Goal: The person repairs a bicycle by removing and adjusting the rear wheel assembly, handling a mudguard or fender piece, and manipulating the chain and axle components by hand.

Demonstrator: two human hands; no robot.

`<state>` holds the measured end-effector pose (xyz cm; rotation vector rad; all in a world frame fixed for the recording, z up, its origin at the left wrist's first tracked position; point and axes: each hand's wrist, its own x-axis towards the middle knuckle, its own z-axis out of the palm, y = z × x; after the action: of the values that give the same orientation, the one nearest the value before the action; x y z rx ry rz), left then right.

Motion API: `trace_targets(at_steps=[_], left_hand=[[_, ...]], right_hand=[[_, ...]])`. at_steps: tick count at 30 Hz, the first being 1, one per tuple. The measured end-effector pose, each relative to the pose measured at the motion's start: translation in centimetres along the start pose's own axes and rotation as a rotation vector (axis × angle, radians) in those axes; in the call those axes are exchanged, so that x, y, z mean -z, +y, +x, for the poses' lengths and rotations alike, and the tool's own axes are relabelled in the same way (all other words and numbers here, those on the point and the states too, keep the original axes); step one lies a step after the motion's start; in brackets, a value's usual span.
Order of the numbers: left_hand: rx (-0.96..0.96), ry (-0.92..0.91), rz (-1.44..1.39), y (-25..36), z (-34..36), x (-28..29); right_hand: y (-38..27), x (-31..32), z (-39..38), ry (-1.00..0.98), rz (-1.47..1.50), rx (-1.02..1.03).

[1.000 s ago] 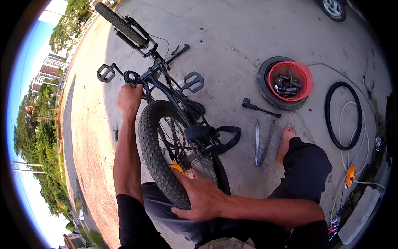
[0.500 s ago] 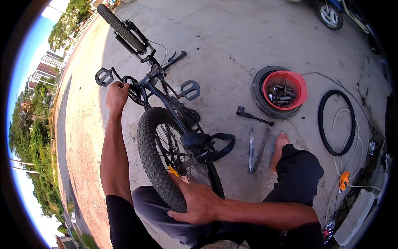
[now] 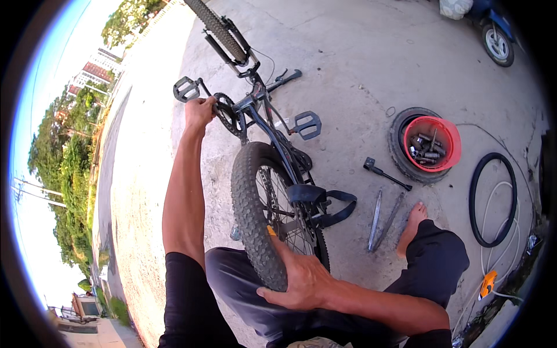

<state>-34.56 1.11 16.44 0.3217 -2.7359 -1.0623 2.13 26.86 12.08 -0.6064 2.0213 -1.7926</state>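
Observation:
A black bicycle (image 3: 268, 126) lies on the concrete in front of me, its front tyre at the top. My left hand (image 3: 199, 110) is closed at the crankset (image 3: 231, 116), beside a flat pedal (image 3: 184, 87); what exactly its fingers pinch is hard to make out. Under my right hand (image 3: 299, 275) is the knobbly rear tyre (image 3: 248, 203), gripped at its near end. A small yellow piece (image 3: 271, 229) shows by those fingers. A black strap (image 3: 342, 211) hangs beside the rear wheel.
To the right lie a red tub of sockets (image 3: 454, 142) on a tyre (image 3: 399, 162), a wrench (image 3: 386, 173), two metal bars (image 3: 374, 220), an inner tube (image 3: 474, 203) and a hose (image 3: 516, 243). A scooter (image 3: 498, 43) stands at top right; my bare foot (image 3: 413, 223) is near the bars.
The whole view has shifted, with bicycle and floor items now appearing further right in the picture. Both hands keep their places on the crankset and rear tyre.

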Motion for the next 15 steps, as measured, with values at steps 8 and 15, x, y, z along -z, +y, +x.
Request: trace_targets(at_steps=[8, 15], left_hand=[[0.003, -0.041, -0.045, -0.5, 0.4, 0.5], [-0.069, -0.02, -0.009, -0.8, 1.2, 0.0]], right_hand=[[-0.7, 0.0, 0.3, 0.011, 0.045, 0.003], [-0.9, 0.5, 0.3, -0.006, 0.067, -0.045]])
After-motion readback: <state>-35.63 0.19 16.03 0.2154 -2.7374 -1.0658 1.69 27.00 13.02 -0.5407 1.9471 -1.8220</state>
